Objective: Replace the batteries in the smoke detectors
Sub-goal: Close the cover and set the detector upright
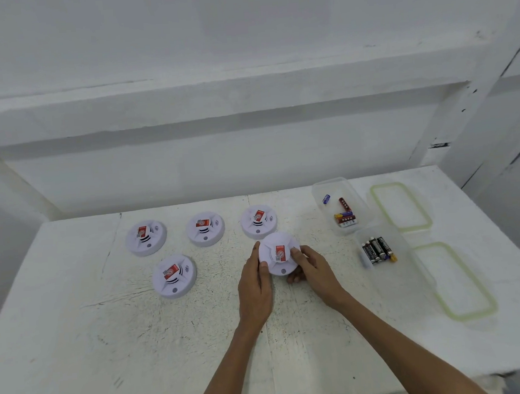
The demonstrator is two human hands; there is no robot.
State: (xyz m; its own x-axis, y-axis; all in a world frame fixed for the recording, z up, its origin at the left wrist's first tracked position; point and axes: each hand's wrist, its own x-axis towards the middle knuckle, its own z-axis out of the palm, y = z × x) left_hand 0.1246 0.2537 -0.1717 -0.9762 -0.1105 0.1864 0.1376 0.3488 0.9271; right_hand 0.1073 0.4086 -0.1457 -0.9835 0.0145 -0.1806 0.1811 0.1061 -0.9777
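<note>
A white round smoke detector [278,255] with a red label is held between both hands just above the white table [76,338]. My left hand [255,288] grips its left rim, thumb on the top edge. My right hand [309,266] grips its right rim, fingers curled underneath. Several more identical detectors lie on the table: three in a back row, the left detector [146,237], the middle detector [205,228] and the right detector [258,221], and one nearer detector [174,275] at the left. Two clear tubs hold batteries: the far tub [342,205] and the near tub [379,249].
Two clear lids with pale green seals lie at the right, the back lid [401,206] and the front lid [457,280]. A white wall and ledge rise behind the table. The table's front edge runs along the bottom of the view.
</note>
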